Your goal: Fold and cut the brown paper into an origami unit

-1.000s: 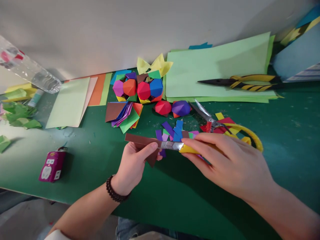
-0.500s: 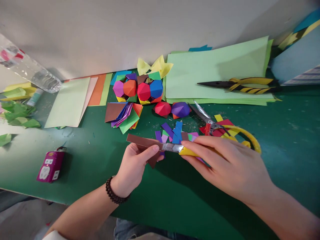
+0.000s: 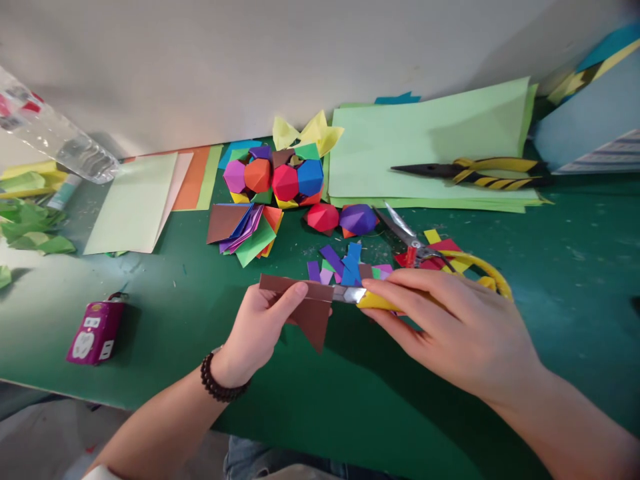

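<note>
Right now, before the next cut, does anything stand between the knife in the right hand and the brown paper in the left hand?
Nothing visible does. The blade of the craft knife, held by the right hand, already reaches the edge of the brown paper, which the left hand grips.

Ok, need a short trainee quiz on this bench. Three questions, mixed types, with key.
1. Which hand grips the yellow-handled utility knife?
2. True or false: the dark bead bracelet is on the right wrist.
3. Which lies nearer the right hand: the scissors or the long-nosed pliers?

Key:
1. The right hand.
2. False: it is on the left wrist.
3. The scissors.
</note>
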Motion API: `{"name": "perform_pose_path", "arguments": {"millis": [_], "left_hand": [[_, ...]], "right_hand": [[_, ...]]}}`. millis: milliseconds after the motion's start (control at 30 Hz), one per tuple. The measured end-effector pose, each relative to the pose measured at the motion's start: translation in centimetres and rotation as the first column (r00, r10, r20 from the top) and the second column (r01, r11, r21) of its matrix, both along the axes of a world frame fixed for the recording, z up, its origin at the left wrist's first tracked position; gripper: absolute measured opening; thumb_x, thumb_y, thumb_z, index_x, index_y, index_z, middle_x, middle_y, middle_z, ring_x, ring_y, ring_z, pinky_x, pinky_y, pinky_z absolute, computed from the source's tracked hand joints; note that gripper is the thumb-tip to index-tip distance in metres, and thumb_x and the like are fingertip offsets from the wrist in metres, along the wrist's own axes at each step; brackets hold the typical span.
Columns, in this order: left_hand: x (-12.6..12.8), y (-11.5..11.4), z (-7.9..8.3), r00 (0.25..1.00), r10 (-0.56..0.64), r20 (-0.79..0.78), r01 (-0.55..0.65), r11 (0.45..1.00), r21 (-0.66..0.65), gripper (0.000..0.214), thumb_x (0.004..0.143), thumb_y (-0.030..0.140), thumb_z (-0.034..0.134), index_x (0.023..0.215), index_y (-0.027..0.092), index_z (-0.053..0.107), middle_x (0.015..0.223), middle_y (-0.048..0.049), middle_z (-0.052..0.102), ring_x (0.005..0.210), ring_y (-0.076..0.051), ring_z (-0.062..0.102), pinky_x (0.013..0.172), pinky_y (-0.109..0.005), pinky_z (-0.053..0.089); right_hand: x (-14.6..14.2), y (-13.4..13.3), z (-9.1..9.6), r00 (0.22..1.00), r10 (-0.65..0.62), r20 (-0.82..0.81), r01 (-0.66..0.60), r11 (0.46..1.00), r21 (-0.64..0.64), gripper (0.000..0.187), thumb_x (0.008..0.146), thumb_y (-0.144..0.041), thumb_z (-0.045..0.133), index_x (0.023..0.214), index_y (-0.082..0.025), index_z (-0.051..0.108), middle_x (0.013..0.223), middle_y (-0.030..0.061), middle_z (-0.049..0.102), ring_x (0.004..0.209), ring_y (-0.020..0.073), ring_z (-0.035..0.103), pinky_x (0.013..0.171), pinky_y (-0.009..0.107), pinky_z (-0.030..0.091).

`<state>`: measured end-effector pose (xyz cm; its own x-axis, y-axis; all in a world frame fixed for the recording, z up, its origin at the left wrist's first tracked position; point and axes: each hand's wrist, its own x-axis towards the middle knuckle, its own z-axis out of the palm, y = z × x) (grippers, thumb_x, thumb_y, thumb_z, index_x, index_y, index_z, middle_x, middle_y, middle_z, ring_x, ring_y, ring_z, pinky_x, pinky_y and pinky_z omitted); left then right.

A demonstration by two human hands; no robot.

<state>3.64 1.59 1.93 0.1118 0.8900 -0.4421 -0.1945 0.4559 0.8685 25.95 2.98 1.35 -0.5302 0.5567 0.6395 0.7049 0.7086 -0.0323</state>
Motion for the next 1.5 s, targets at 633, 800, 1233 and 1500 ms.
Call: {"name": "perform_pose_path", "arguments": {"millis": [633, 800, 1233, 1500], "left_hand": [[-1.0, 0.6, 0.2, 0.999, -0.049, 0.024, 0.049, 0.998, 0.026, 0.026, 0.079, 0.04, 0.072, 0.08, 0.014, 0.074, 0.078, -0.0056, 0.076, 0.075, -0.017, 0.071, 0.069, -0.024, 0.056], [-0.7, 0.3, -0.2, 0.995, -0.097, 0.037, 0.097, 0.995, 0.02, 0.026, 0.081, 0.04, 0.07, 0.084, 0.014, 0.075, 0.08, -0.0058, 0.077, 0.075, -0.017, 0.071, 0.072, -0.027, 0.056], [-2.1, 0.9, 0.4, 0.949, -0.254, -0.185, 0.257, 0.966, -0.005, 0.029, 0.082, 0.042, 0.068, 0.081, 0.014, 0.075, 0.086, -0.0082, 0.076, 0.078, -0.019, 0.07, 0.071, -0.028, 0.054], [-2.1, 0.9, 0.3, 0.973, -0.227, -0.042, 0.228, 0.974, 0.009, 0.033, 0.08, 0.044, 0.069, 0.094, 0.014, 0.074, 0.092, -0.0092, 0.076, 0.086, -0.021, 0.07, 0.074, -0.028, 0.054]], "right_hand": [[1.0, 0.2, 0.4, 0.999, -0.032, 0.0, 0.032, 0.999, -0.019, 0.014, 0.085, -0.023, 0.069, 0.096, -0.016, 0.068, 0.085, 0.0056, 0.07, 0.071, 0.0164, 0.067, 0.066, 0.029, 0.049], [0.3, 0.0, 0.1, 1.0, 0.009, -0.026, -0.011, 0.998, -0.056, 0.014, 0.084, -0.02, 0.07, 0.096, -0.014, 0.068, 0.087, 0.0068, 0.069, 0.073, 0.0169, 0.067, 0.068, 0.029, 0.05], [1.6, 0.4, 0.5, 1.0, -0.008, 0.021, 0.009, 0.998, -0.056, 0.011, 0.086, -0.025, 0.067, 0.095, -0.018, 0.069, 0.086, 0.0051, 0.07, 0.072, 0.0168, 0.067, 0.064, 0.029, 0.047], [1.7, 0.3, 0.6, 1.0, -0.009, 0.007, 0.009, 0.997, -0.079, 0.012, 0.086, -0.024, 0.067, 0.097, -0.019, 0.068, 0.087, 0.0043, 0.07, 0.072, 0.0158, 0.068, 0.061, 0.027, 0.048]]}}
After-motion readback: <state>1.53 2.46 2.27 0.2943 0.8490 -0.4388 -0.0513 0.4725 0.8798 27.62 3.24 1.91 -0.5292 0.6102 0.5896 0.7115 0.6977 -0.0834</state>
